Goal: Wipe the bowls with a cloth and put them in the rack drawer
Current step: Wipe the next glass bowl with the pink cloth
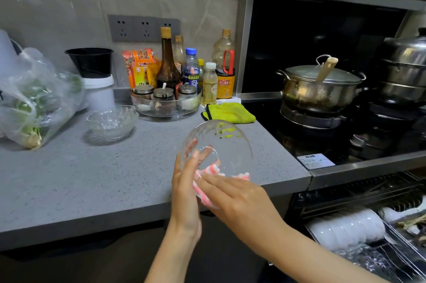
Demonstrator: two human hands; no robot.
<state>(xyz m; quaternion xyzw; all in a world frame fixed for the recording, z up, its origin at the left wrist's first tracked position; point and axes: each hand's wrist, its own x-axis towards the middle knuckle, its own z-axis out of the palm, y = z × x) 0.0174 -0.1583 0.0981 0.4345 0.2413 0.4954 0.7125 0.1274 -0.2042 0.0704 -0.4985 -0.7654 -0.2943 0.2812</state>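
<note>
Right now the left hand (185, 192) lies with nearly straight fingers against the base of a clear glass bowl (221, 137). The right hand (239, 199) presses a pink-and-white striped cloth (204, 177) to the bowl's lower side, also with flat, extended fingers. Neither hand curls around anything, so the bowl is carried between the two hands more than it is gripped. The bowl is held in the air above the front edge of the grey countertop (92, 178), tipped so that its base faces the person. This is probably so that the cloth can reach the outside wall while the other hand steadies it. A second glass bowl (111, 122) stands upright on the countertop, well apart to the left; judging from the task, it is likely the next one to wipe. The rack drawer (401, 257) stands pulled out at the lower right, below the stove and near the right arm. This seems sensible, because a finished bowl has only a short way to go. A row of white bowls (345, 228) is already set on edge in it. A yellow-green cloth (230, 113) lies folded beside the stove, near the bottles. As for writing, the orange label of the soy sauce bottle (224, 85) seems to read 海天酱油, while the white sticker (315, 160) on the stove's edge carries print too small to read.
</note>
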